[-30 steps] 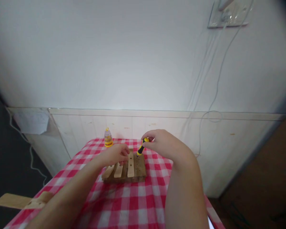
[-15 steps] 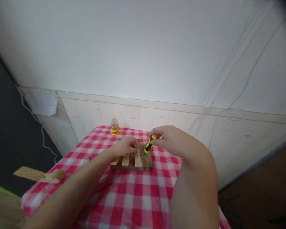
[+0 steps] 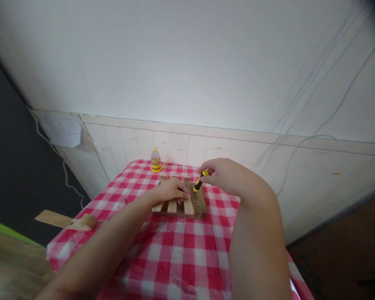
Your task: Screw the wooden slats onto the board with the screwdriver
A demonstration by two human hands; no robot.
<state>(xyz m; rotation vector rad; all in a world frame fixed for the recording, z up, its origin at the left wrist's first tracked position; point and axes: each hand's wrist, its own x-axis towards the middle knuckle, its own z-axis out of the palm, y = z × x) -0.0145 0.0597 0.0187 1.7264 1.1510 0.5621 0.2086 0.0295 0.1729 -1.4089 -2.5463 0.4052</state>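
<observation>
Head view: I see my right hand [image 3: 226, 177] closed around the top of a yellow-and-black screwdriver [image 3: 200, 181], which stands tilted with its tip down on the right part of a wooden slatted board [image 3: 197, 205]. My left hand [image 3: 171, 190] lies flat on the light slats of that board, fingers [image 3: 183, 195] stretched out and pressing down, gripping nothing. The board sits on a table covered with a red-and-white checked cloth [image 3: 178, 254], toward its far end. A small clear container with a yellow base [image 3: 156, 160] stands at the far edge near the panelled wall [image 3: 237, 146], well apart from both hands. A wooden piece [image 3: 65, 220] sticks out beyond the table's left edge. White cables [image 3: 318, 104] hang down the wall at right.
</observation>
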